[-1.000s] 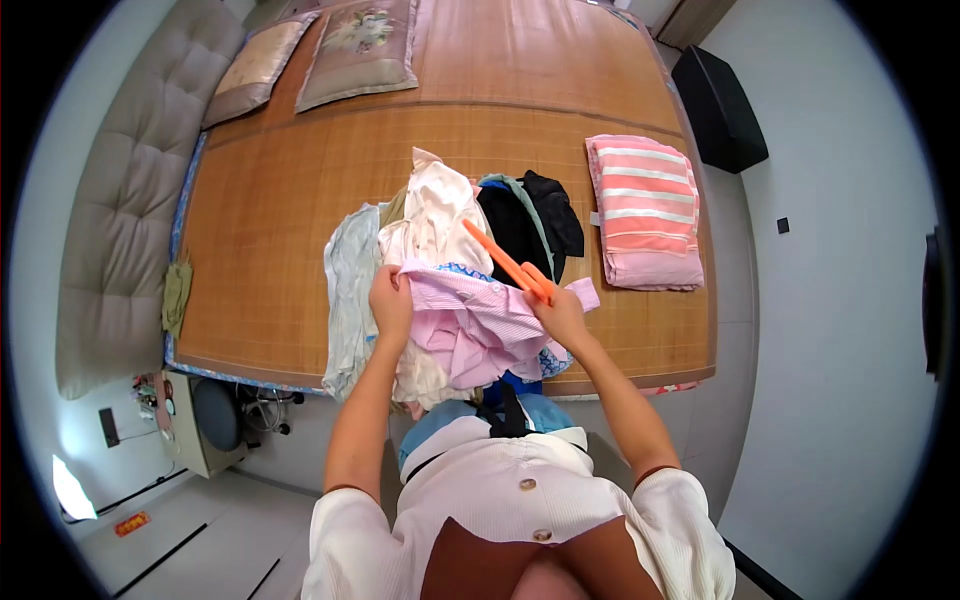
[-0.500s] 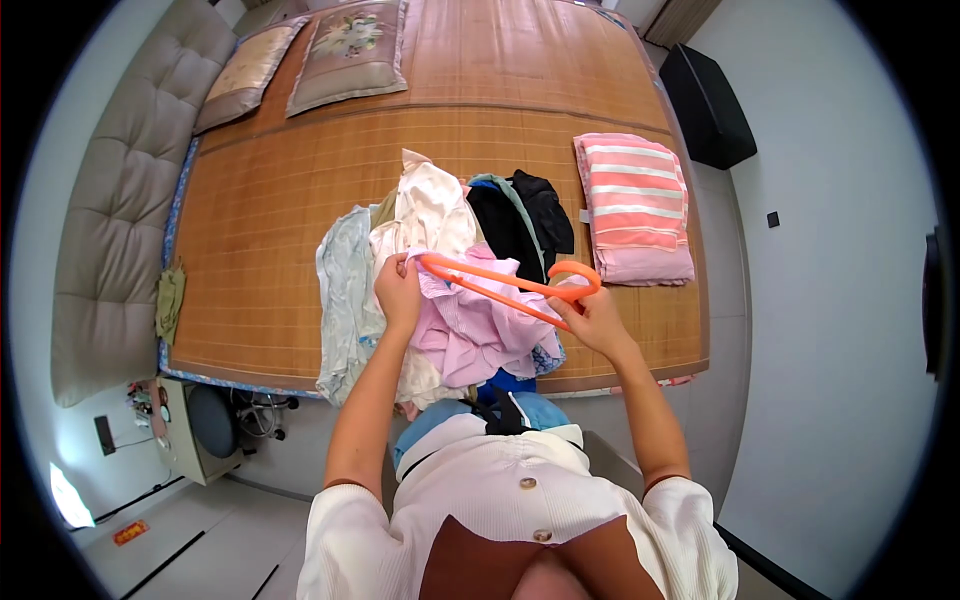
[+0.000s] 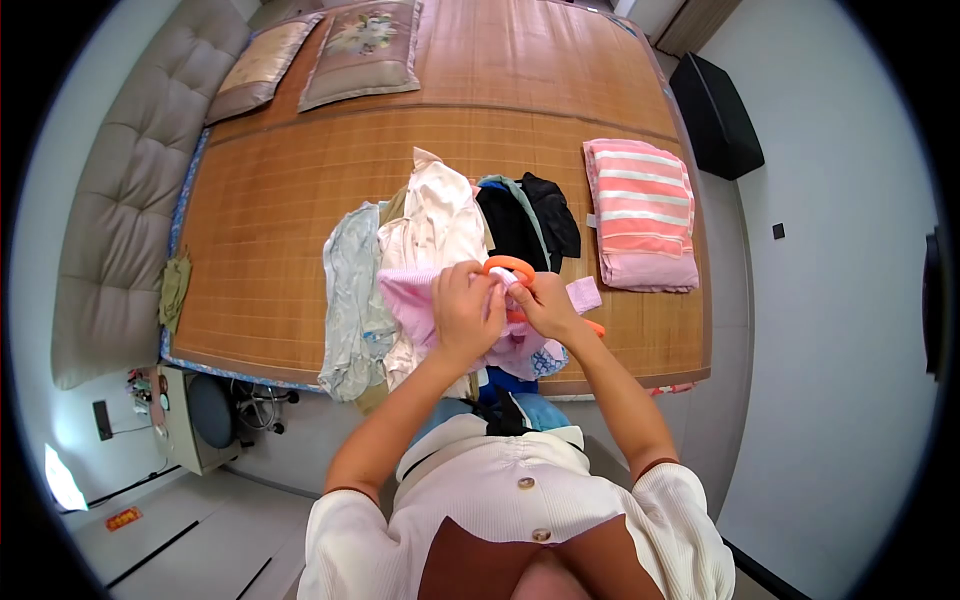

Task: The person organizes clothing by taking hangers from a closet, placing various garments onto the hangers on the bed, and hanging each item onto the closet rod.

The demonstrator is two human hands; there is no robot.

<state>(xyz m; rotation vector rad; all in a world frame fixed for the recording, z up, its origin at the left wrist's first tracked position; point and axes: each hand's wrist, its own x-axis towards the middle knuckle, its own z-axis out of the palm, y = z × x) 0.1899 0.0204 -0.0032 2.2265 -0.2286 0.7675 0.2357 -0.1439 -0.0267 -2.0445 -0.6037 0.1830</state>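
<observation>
Inventory, L to R:

1. Khaki cloth [image 3: 175,290], crumpled, at the bed's L edge.
2. Pale blue, thin crumpled garment [image 3: 350,290], on the woven tan mat [image 3: 270,220], L side of pile.
3. Cream satin garment [image 3: 435,215], mid-pile, just beyond my hands.
4. Pink fine-striped shirt [image 3: 408,300], bunched under & between my hands, over the pile's near part.
5. My L hand [image 3: 465,312]: fingers bent, against shirt nr the hook; tips part hidden, can't tell if pinching.
6. Orange plastic hanger [image 3: 508,261]: hook up between both hands; lower part mostly hidden by cloth & R hand, one end out past R wrist.
7. My R hand [image 3: 548,305]: fingers closed, gripping hanger nr hook base, w/ pink cloth there too.
8. Black garment [image 3: 510,228], beyond R hand.
9. Folded pink-&-white striped bedding [image 3: 643,215], apart, far R.

Step in hand (my read): working shirt cloth round hanger at the hook. Next move calls for: R grip firm on hanger, L fingers easing cloth smooth along it, w/o snagging or bunching.
</observation>
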